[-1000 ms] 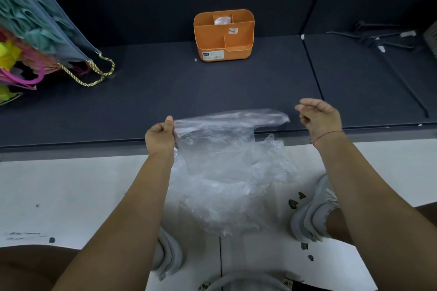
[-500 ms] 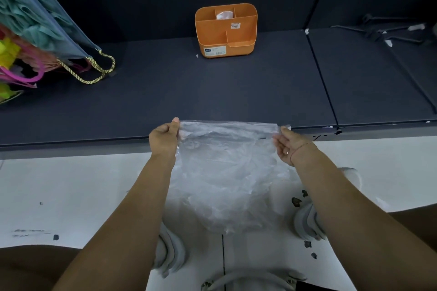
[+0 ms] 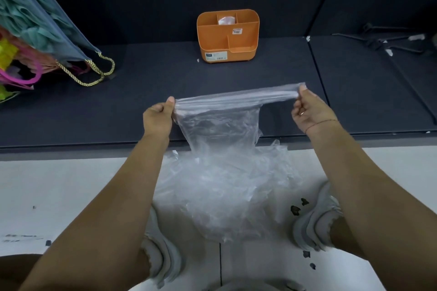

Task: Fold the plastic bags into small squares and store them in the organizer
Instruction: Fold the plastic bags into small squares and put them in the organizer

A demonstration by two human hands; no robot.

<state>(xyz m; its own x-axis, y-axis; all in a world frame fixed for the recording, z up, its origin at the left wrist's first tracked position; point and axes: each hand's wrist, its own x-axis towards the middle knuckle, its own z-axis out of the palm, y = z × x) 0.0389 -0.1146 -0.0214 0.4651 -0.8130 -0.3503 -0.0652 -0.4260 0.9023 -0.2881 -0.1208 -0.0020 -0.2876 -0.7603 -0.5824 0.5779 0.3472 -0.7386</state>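
A clear, crinkled plastic bag (image 3: pixel 220 172) hangs in the air over the front edge of a dark shelf (image 3: pixel 146 92). Its top edge is stretched taut between my hands. My left hand (image 3: pixel 158 118) pinches the left end of that edge. My right hand (image 3: pixel 309 111) pinches the right end, slightly higher and farther back. An orange organizer (image 3: pixel 228 36) with several compartments stands at the back of the shelf, well beyond both hands. A small folded clear bag (image 3: pixel 226 20) sits in its rear middle compartment.
A blue bag with gold rope handles (image 3: pixel 89 71) and colourful items leans at the far left of the shelf. Dark metal hooks (image 3: pixel 387 40) lie at the back right. Below the shelf is a white floor (image 3: pixel 59 191), with my grey shoes (image 3: pixel 316 222) on it.
My right hand took hold of the bag's right top corner and pulled it out to the right. Both hands rose and moved forward over the shelf, stretching the top edge taut.
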